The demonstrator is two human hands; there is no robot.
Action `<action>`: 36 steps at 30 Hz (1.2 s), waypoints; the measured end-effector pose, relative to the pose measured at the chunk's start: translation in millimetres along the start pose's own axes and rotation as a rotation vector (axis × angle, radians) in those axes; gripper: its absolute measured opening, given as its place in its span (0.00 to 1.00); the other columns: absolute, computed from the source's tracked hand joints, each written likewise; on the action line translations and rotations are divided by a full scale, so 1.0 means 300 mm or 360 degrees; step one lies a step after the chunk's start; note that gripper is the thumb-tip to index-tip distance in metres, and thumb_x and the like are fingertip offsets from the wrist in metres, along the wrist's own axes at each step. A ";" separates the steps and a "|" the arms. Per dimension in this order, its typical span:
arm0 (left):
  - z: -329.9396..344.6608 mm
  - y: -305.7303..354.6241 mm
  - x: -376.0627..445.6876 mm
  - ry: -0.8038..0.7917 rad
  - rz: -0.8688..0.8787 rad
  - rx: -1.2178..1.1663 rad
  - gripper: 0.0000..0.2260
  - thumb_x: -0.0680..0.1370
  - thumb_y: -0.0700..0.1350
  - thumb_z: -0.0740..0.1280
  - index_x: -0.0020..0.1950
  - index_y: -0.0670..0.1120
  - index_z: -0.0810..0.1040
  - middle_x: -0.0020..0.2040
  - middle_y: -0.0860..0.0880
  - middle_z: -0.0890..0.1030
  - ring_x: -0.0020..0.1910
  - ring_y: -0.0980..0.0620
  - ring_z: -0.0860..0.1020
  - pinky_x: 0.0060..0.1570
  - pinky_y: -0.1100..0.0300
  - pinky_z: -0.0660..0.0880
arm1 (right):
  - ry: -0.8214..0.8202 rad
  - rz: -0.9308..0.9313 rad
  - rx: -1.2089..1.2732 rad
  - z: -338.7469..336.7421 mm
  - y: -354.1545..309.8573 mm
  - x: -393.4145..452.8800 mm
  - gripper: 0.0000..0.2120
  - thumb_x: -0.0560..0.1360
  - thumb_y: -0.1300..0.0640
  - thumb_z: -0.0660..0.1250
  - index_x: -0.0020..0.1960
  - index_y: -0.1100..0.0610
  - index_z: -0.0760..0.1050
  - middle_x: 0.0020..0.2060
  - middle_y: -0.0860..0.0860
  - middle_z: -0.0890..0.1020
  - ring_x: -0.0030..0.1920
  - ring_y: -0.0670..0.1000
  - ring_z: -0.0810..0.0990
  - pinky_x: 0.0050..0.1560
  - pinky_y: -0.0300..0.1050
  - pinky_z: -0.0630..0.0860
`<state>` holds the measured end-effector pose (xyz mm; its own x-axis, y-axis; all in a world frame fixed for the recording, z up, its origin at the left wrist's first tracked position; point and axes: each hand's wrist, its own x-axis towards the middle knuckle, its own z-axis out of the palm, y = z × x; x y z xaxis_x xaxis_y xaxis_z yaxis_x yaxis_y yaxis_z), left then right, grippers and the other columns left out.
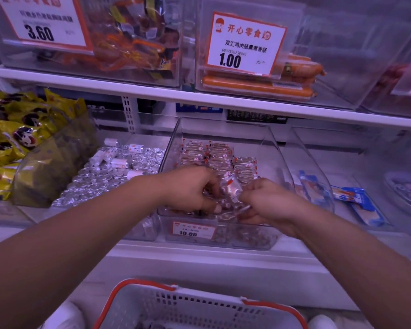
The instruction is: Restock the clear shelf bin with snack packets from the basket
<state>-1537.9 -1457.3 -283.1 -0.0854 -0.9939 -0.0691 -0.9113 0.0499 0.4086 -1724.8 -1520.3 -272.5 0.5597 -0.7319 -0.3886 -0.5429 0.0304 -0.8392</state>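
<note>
A clear shelf bin stands on the lower shelf, with rows of small red-and-white snack packets lying in its back part. Over the bin's front, my left hand and my right hand both grip a bunch of the same clear snack packets between them. A price tag reading 10.80 hangs on the bin's front wall. The white basket with an orange rim sits below at the bottom edge; its contents are hidden.
Left of the bin lies a bin of silver foil sweets, then yellow bags. To the right, a clear bin holds blue packets. The upper shelf carries bins of sausages and orange snacks.
</note>
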 end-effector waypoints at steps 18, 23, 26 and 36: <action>-0.070 0.069 -0.009 0.0326 -0.0043 0.0151 0.22 0.64 0.71 0.72 0.48 0.56 0.78 0.44 0.60 0.80 0.43 0.59 0.78 0.45 0.56 0.77 | 0.0700 -0.1158 -0.1585 -0.149 0.081 -0.050 0.08 0.77 0.56 0.68 0.55 0.53 0.81 0.47 0.51 0.84 0.51 0.56 0.80 0.48 0.52 0.78; -0.041 0.144 0.134 0.0501 0.0215 -0.0072 0.12 0.70 0.54 0.74 0.53 0.57 0.80 0.46 0.58 0.84 0.45 0.62 0.80 0.49 0.57 0.79 | 0.0969 -0.1347 -0.1284 -0.173 0.074 -0.017 0.13 0.71 0.60 0.74 0.56 0.56 0.82 0.49 0.54 0.84 0.56 0.58 0.79 0.57 0.55 0.76; -0.038 0.089 0.272 0.0631 0.0068 -0.0057 0.05 0.73 0.48 0.74 0.48 0.55 0.82 0.44 0.57 0.85 0.44 0.59 0.81 0.49 0.54 0.80 | 0.1068 -0.1206 -0.1036 -0.202 0.137 -0.012 0.22 0.76 0.54 0.69 0.69 0.55 0.71 0.64 0.52 0.75 0.66 0.53 0.71 0.68 0.52 0.69; 0.021 -0.038 0.647 0.0485 -0.0238 0.0459 0.09 0.76 0.44 0.71 0.56 0.49 0.86 0.55 0.46 0.85 0.52 0.46 0.82 0.56 0.56 0.77 | 0.0935 -0.1686 -0.0861 -0.208 0.324 -0.043 0.13 0.74 0.60 0.62 0.57 0.56 0.80 0.61 0.52 0.77 0.68 0.52 0.73 0.67 0.45 0.69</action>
<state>-1546.5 -1650.3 -307.0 0.1395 -0.9736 0.1809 -0.9833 -0.1147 0.1412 -1823.7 -1550.4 -325.4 0.5864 -0.4212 0.6919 -0.2705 -0.9070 -0.3228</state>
